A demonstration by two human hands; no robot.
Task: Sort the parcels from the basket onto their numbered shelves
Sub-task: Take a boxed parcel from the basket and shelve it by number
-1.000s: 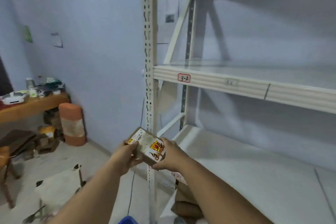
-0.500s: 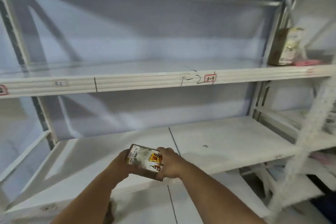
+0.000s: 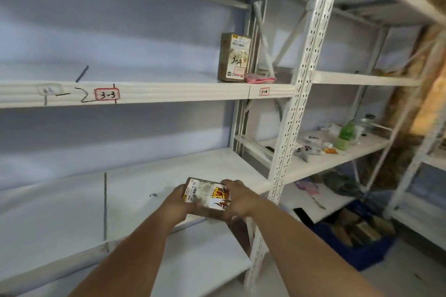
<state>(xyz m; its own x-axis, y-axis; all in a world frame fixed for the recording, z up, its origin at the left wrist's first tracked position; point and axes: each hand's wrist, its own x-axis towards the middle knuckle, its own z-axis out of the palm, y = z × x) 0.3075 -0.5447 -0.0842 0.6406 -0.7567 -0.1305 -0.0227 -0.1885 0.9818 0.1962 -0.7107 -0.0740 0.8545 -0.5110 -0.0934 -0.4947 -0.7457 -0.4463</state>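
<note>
I saw left hand (image 3: pixel 177 202) and right hand (image 3: pixel 239 198) both clamped on small brown label-covered cardboard parcel (image 3: pixel 206 196), held over white metal shelf (image 3: pixel 135 190).

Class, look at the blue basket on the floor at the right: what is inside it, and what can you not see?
The blue basket holds several brownish parcels stacked side by side. Their labels are too blurred to read, and anything beneath them is covered.

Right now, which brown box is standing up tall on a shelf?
The parcel marked 3-4, upright on the shelf above the 3-4 label. The other parcel is off the shelves, gripped between the left hand and right hand.
</note>
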